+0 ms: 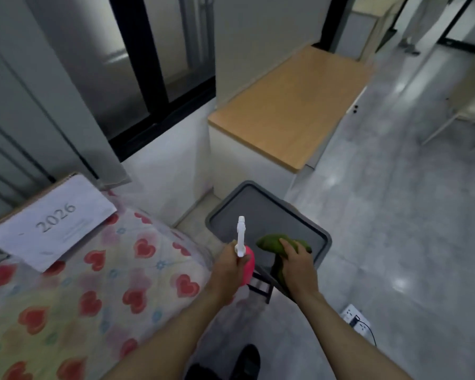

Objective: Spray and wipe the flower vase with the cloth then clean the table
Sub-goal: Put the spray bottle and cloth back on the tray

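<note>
My left hand (pixel 229 266) grips a pink spray bottle (pixel 248 266) with a white nozzle pointing away from me. A green cloth (pixel 276 244) is bunched under my right hand (pixel 296 260), which holds it over the near edge of a small grey table (pixel 247 204). Both hands sit close together at the table's near side. No flower vase shows in the view.
A table with a heart-patterned cover (pixel 66 292) lies at the left, with a 2026 calendar (pixel 50 220) on it. A wood-topped cabinet (pixel 288 105) stands beyond the grey table. A power strip (pixel 354 318) with a cable lies on the floor at the right.
</note>
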Motion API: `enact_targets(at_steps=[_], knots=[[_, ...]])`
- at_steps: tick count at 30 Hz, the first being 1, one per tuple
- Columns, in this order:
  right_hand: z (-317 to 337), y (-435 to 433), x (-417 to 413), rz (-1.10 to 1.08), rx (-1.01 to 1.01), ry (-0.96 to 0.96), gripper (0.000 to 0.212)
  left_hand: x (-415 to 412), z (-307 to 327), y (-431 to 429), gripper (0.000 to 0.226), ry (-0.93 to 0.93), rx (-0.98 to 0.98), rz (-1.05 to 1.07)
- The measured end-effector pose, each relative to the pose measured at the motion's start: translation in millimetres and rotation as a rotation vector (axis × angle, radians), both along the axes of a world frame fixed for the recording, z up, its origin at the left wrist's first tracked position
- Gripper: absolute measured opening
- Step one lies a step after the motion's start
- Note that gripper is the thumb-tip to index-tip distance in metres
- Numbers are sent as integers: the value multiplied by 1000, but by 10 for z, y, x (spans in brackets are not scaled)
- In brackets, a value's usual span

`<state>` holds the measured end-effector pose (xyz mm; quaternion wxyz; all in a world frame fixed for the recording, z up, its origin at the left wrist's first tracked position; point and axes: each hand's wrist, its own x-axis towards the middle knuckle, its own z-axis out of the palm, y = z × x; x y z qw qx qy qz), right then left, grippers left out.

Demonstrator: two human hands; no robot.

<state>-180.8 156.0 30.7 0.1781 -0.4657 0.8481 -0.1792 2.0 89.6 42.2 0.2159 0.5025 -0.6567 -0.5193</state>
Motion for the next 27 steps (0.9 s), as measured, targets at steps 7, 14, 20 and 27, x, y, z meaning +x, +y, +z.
enact_targets(at_steps=[7,14,20,27], knots=[[-376,-337,-498,-113,100,-39,45,-758,-270,-525,18,-80,36,-116],[-852,-694,-524,-131,283,-114,57,-1074,-696,-935,45,-160,74,-159],[-1141,-694,-385,-80,447,-134,66,-1082,-815,-1077,43,-163,42,-176],[-1151,-675,-430,-35,487,-144,67,-965,-824,-1064,70,-190,-52,-274]])
